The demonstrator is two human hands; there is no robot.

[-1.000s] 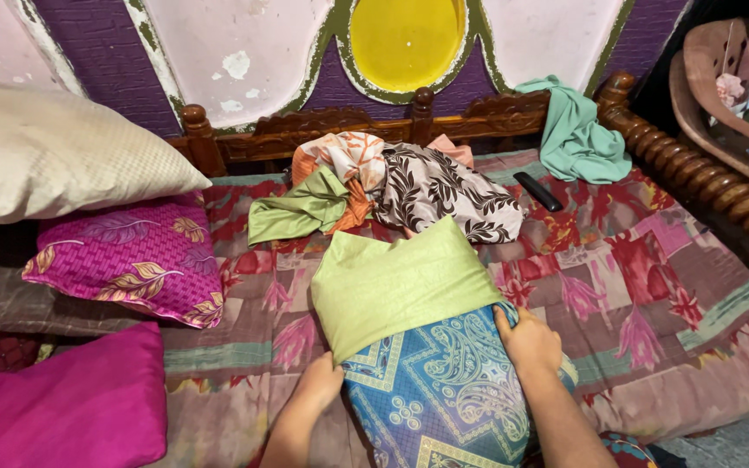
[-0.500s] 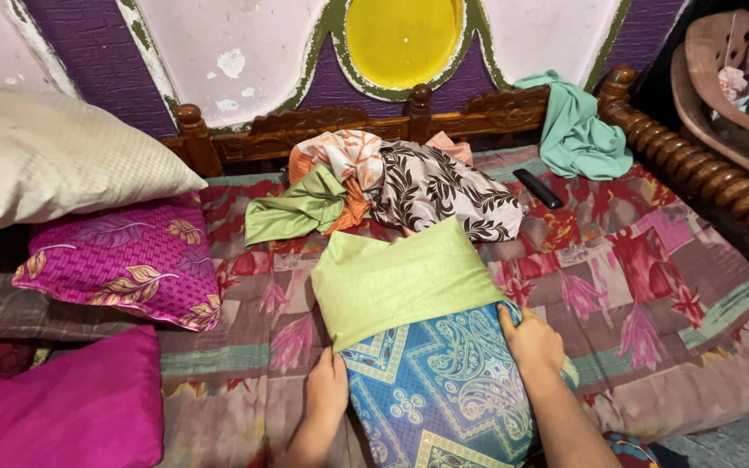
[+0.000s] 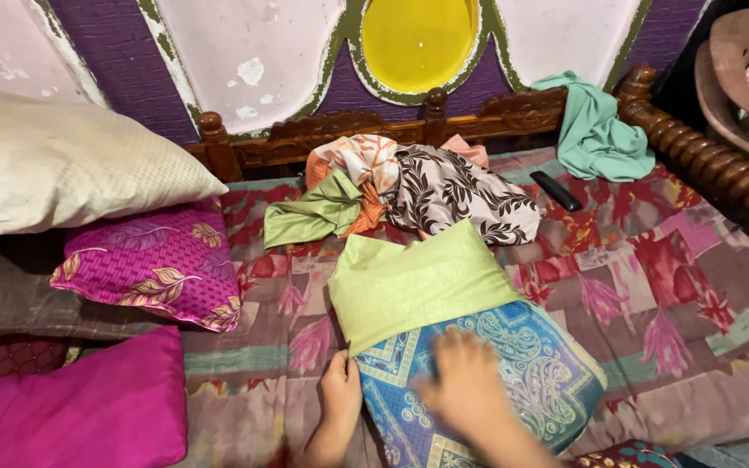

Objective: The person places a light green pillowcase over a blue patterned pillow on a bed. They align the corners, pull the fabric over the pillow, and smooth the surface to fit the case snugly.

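Nearest the camera, the left hand (image 3: 341,392) grips the near-left edge of a blue paisley pillow (image 3: 478,381), fingers closed on the fabric where the cover's hem ends. The right hand (image 3: 465,388) lies on top of the blue fabric, blurred with motion; its fingers look spread and flat, holding nothing, pressing the pillow down.

The pillow lies in the middle of the bed (image 3: 669,303), on a patchwork floral bedspread. A light green pillowcase (image 3: 418,282) already covers its far half, the open hem running across the pillow just beyond the hands. By the look of it, the cover is about halfway on: the far part is dressed, while the near blue part remains bare and has yet to be covered.

To the left, well apart from the hands, a plain magenta cushion (image 3: 71,412) lies near, a magenta leaf-print pillow (image 3: 153,264) beyond it, and a large cream pillow (image 3: 62,165) above that.

Farther off, a heap of crumpled printed cloths (image 3: 426,186) rests against the carved wooden headboard (image 3: 478,117). A dark remote control (image 3: 556,191) lies beside it, and a teal cloth (image 3: 595,130) hangs over the headboard's right corner.
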